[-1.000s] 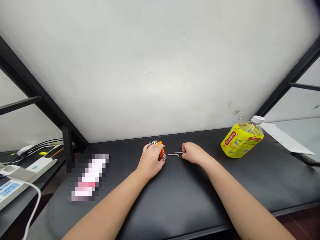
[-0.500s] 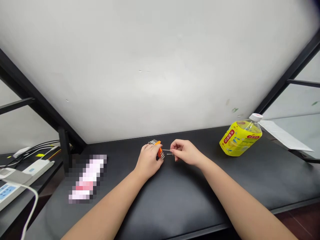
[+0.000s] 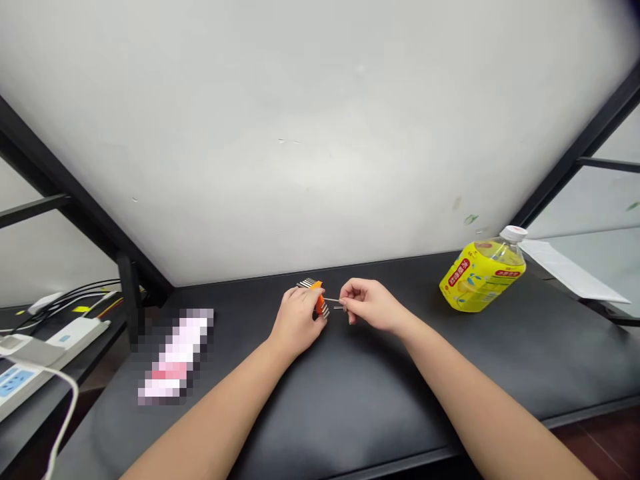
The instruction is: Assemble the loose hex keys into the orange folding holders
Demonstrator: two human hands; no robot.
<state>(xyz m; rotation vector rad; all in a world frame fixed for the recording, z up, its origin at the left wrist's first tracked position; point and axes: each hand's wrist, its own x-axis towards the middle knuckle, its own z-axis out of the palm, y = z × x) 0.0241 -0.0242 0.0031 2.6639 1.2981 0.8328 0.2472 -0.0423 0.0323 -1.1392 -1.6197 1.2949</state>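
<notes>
My left hand (image 3: 299,319) is closed around an orange holder (image 3: 318,297) with several silver metal rods, which look like hex keys, sticking out at both ends. Its fingers cover part of the holder. To the right, my right hand (image 3: 367,304) pinches a thin metal hex key (image 3: 332,300) between thumb and fingers. This key spans the short gap between the hands, its left end close to the holder; whether it is seated there I cannot tell. Just below it, another thin metal piece (image 3: 339,307) shows, partly behind the right fingers.
A yellow-labelled drink bottle (image 3: 483,273) leans at the right on the black table (image 3: 345,400). A blurred pink and white item (image 3: 175,353) lies at the left. Beyond it are a power strip (image 3: 45,363) and cables. A white wall (image 3: 320,133) rises behind.
Hardly anything differs. The rod between the hands is slightly more tilted, and the camera view has shifted a touch.
</notes>
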